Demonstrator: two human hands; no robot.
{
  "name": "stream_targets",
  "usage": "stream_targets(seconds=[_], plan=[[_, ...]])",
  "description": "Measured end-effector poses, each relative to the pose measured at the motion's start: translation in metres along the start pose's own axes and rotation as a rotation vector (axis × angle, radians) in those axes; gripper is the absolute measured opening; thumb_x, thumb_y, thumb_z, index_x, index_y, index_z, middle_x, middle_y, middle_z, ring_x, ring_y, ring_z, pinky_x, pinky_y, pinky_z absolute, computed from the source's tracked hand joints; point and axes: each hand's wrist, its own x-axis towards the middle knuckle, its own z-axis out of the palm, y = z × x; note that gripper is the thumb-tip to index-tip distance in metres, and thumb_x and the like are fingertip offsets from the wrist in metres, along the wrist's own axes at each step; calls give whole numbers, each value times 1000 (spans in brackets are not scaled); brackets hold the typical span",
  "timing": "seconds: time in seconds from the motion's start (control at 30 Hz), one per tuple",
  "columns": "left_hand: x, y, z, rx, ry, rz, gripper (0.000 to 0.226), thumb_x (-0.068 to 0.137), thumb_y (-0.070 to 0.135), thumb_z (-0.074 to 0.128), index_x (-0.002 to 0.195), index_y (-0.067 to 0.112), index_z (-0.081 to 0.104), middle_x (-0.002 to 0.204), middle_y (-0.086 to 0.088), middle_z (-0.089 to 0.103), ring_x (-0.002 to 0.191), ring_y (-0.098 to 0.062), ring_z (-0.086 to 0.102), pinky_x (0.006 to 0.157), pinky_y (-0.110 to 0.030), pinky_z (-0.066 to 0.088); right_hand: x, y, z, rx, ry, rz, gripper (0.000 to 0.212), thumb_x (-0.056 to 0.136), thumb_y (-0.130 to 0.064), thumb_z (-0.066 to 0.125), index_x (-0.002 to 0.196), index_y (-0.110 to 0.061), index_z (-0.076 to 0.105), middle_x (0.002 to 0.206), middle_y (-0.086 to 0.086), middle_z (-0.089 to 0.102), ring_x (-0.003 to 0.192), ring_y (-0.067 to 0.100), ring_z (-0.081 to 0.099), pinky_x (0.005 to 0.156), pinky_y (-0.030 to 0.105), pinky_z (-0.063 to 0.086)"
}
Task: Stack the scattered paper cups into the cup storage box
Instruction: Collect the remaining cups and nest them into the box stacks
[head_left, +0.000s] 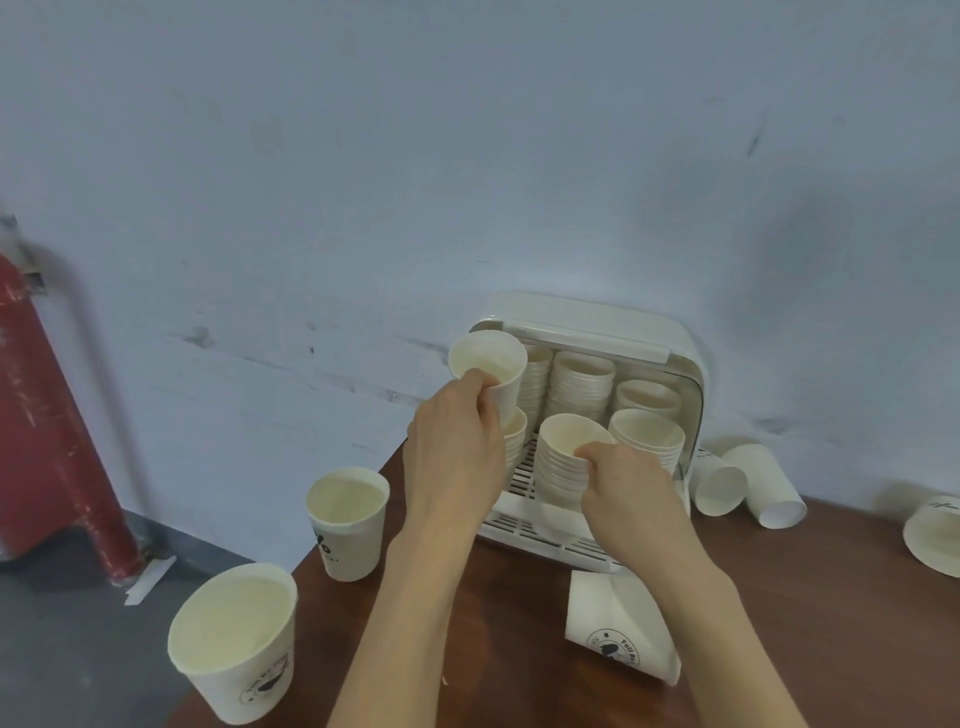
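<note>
Now left hand (457, 441) pinches plain white cup (491, 364).

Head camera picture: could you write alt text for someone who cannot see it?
A person's left hand holds a paper cup above an open white cup storage box full of stacked cups, while the right hand grips the front stack. More cups stand or lie scattered on the brown table.

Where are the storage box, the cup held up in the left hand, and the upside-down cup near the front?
Storage box (691, 364): head view, right wall.
Held cup (511, 395): head view, side wall.
Upside-down cup (608, 618): head view, side.
</note>
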Motion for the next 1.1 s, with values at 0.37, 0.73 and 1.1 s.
stream_targets(seconds=[0.37, 0.73, 1.1], plan=[[-4, -11, 9, 127, -153, -107, 30, 101, 25, 35, 118, 25, 60, 109, -3, 65, 100, -26, 55, 74, -34, 42, -4, 0, -5, 25, 28, -49, 52, 85, -3, 38, 134, -19, 42, 110, 7, 64, 101, 30, 57, 76, 40, 47], [-5, -25, 17, 240, -271, -162, 30, 100, 27, 36, 118, 29, 61, 114, -7, 63, 105, -32, 56, 80, -42, 48, -2, 0, -4, 54, 35, -60, 51, 86, -3, 38, 134, -18, 43, 113, 9, 63, 103, 32, 56, 78, 41, 47], [-10, -7, 12, 144, -206, -112, 38, 100, 22, 35, 131, 33, 55, 124, -8, 61, 113, -32, 54, 88, -44, 47, -9, 6, -17, 77, 100, -65, 40, 87, -6, 41, 124, -21, 50, 106, 6, 65, 100, 32, 59, 71, 38, 44]])
